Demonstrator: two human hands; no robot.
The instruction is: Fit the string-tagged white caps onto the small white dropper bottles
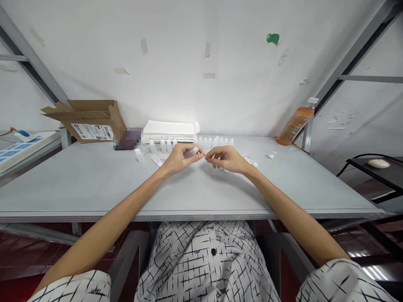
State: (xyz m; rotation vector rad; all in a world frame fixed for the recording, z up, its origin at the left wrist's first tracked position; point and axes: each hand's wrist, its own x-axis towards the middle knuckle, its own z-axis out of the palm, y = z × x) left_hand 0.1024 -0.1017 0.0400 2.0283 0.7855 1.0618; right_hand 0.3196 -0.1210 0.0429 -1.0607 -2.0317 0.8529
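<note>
My left hand (178, 159) is closed around a small white plastic bottle (190, 152), tilted with its top toward the right. Close beside it, my right hand (228, 158) has its thumb and index finger pinched together near the bottle's tip. Whatever those fingertips hold is too small to make out. Several similar white bottles (163, 145) stand or lie left of my left hand, and a row of white pieces (215, 142) stands behind both hands. Small white parts (249, 159) lie in a pile by my right wrist, partly hidden.
A stack of white sheets (170, 129) lies against the wall, beside an open cardboard box (91, 121) and a dark blurred object (128, 140). An orange drink bottle (296, 123) leans at the back right. One loose white piece (270, 156) lies on the grey table (201, 195).
</note>
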